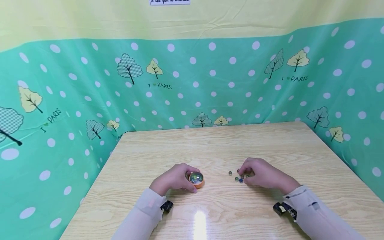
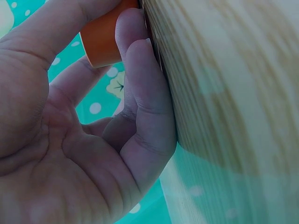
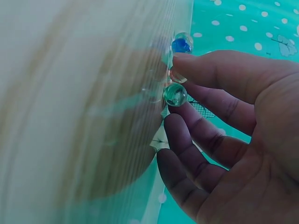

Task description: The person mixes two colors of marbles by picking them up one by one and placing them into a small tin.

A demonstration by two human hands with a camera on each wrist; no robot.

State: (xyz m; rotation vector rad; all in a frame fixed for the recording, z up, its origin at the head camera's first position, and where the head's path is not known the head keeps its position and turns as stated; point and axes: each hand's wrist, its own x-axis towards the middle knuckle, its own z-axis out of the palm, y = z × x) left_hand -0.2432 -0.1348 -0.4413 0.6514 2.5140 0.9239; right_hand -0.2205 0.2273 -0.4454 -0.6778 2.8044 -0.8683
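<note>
My left hand (image 1: 177, 178) curls its thumb and fingers round a small orange cup (image 1: 200, 185), which stands on the table with glass marbles (image 1: 196, 178) inside. Only the cup's orange side (image 2: 103, 39) shows in the left wrist view. To the right, my right hand (image 1: 261, 173) reaches down with bent, parted fingers among several loose marbles (image 1: 230, 173). In the right wrist view a blue marble (image 3: 182, 45) lies just beyond the thumb tip, and a clear green marble (image 3: 175, 95) sits below it. A reddish marble (image 3: 177, 76) is partly hidden behind the thumb; no firm pinch shows.
The light wood table (image 1: 144, 150) runs back to a green dotted cloth (image 1: 180, 100) hung behind it and along both sides. Each wrist wears a black camera (image 1: 166, 206). A bright reflection (image 1: 199, 225) lies near the table's front.
</note>
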